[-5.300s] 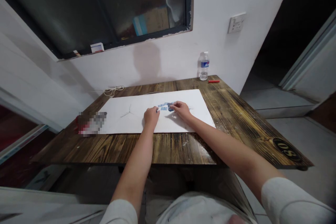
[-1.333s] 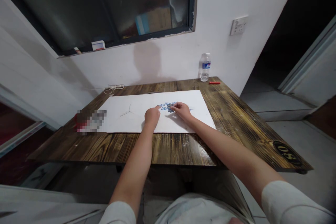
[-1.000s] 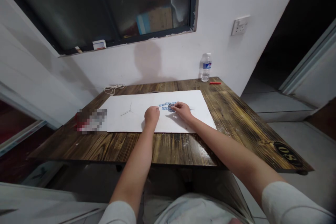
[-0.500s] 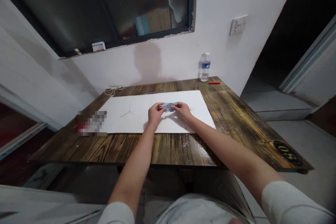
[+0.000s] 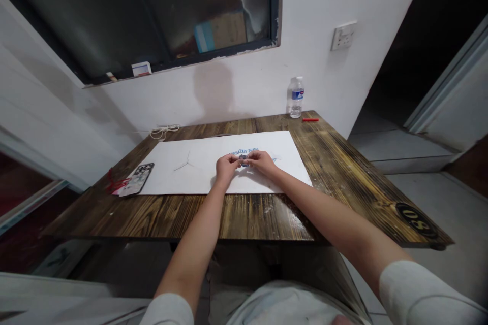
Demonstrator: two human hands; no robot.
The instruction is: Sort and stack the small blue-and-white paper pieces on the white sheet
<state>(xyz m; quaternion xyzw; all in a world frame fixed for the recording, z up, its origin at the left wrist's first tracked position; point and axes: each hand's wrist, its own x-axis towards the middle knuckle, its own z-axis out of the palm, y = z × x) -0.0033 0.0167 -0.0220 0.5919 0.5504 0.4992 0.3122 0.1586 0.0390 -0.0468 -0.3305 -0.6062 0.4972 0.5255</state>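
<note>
My left hand [image 5: 226,168] and my right hand [image 5: 262,162] meet over the white board [image 5: 206,177], fingertips pinched from both sides on a small dark piece [image 5: 243,157]. Its exact kind is too small to make out. Just beyond the fingers, several blue-edged strips [image 5: 243,151] lie on the board, partly hidden by my hands. One more bluish bit shows by the right knuckles. Farther left on the board is a thin dark three-armed figure [image 5: 187,163]; whether drawn or a thin wire, I cannot tell.
A patterned phone-like slab [image 5: 139,179] and a red tangled item [image 5: 118,184] sit at the board's left edge. Behind are a white cord [image 5: 164,131], a water bottle [image 5: 296,99] and a red stick [image 5: 310,120] on the wooden table [image 5: 171,213].
Both hands have dropped slightly toward me. A dark piece now shows between my fingertips, and the blue strips beyond them are more exposed. The view has shifted a little.
</note>
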